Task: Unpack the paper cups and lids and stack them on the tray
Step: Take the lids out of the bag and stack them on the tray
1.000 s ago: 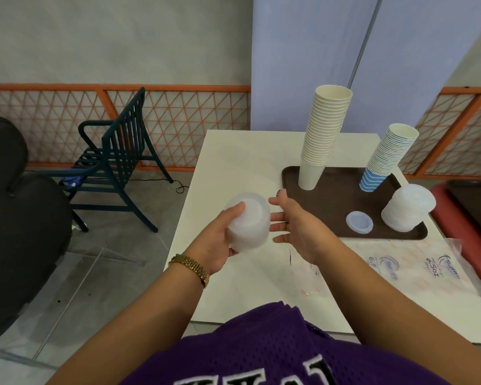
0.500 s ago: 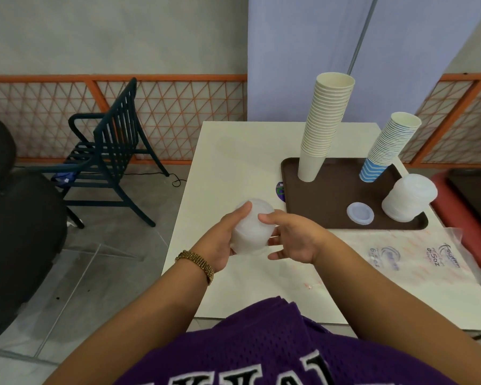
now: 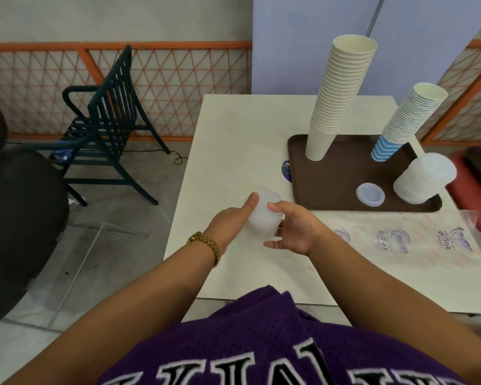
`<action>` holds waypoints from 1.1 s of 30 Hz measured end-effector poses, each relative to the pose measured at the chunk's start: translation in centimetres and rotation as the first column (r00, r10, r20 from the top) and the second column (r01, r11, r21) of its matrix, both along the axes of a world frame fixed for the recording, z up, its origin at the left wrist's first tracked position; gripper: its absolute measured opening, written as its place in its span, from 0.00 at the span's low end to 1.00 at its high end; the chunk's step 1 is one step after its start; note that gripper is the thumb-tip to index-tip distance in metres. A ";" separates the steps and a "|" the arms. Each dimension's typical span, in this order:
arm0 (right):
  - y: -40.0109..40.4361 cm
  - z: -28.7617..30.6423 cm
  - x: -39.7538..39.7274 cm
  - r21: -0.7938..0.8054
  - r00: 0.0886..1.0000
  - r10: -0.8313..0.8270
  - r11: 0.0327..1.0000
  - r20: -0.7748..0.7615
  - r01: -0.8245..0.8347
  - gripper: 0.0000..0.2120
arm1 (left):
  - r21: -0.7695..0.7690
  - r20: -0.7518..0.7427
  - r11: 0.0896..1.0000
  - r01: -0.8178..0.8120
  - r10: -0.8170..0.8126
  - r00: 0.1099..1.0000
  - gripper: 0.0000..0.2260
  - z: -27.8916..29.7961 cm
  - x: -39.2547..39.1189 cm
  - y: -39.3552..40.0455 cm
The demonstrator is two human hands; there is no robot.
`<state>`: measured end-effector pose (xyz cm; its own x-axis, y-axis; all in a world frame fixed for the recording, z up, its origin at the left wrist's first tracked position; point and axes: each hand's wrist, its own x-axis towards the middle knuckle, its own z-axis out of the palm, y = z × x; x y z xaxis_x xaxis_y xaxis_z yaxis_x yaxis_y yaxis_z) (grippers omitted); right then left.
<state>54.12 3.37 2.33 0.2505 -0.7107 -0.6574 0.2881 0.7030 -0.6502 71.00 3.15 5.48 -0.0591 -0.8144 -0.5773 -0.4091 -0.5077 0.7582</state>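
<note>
Lids (image 3: 263, 215): small stack, now clasped by both hands, left (image 3: 231, 222) and right (image 3: 295, 230) fingers curled round it; right newly joined. Tray (image 3: 331, 190) placement pending.

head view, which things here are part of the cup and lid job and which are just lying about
Part of the job:
- brown plastic tray
- tall cream paper cup stack
- blue-patterned paper cup stack
- big translucent lid stack
- single translucent lid
- held translucent lid stack, in left hand and right hand
- printed plastic wrapper

Lying about:
- dark slatted chair
- round sticker
</note>
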 end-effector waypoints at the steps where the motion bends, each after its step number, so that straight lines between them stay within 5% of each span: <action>1: -0.1 -0.3 0.1 0.007 1.000 -0.006 1.000 -0.007 0.006 0.29 | -0.001 0.015 1.000 0.005 -0.005 1.000 0.53 -0.2 0.1 0.0; 12: -0.6 -3.5 1.5 0.102 0.996 -0.066 0.993 0.058 0.060 0.29 | 0.064 -0.014 0.998 0.015 -0.014 1.000 0.22 -2.5 2.5 -0.1; 19: -1.1 -4.3 2.6 0.067 0.995 -0.073 0.995 -0.070 0.078 0.21 | 0.087 0.160 0.989 0.117 -0.130 0.979 0.34 -3.1 3.0 -0.6; 25: -2.1 -4.1 3.3 0.022 0.963 -0.044 0.998 -0.265 0.052 0.18 | 0.114 0.367 0.973 0.198 -0.227 0.902 0.29 -3.9 3.1 -1.4; 29: -2.3 -4.2 4.0 -0.025 0.899 0.010 0.999 -0.437 -0.024 0.15 | 0.151 0.367 0.963 0.223 -0.264 0.892 0.33 -4.1 3.1 -1.1; 33: -2.4 -4.7 4.3 -0.078 0.853 -0.015 0.997 -0.522 -0.030 0.25 | 0.129 0.243 0.979 0.159 -0.187 0.952 0.29 -3.2 4.2 -0.5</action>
<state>58.45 0.94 -2.32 -0.1080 -0.7658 -0.6339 -0.1140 0.6430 -0.7574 75.17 2.65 2.26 -0.0344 -0.7373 -0.6747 -0.6686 -0.4848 0.5639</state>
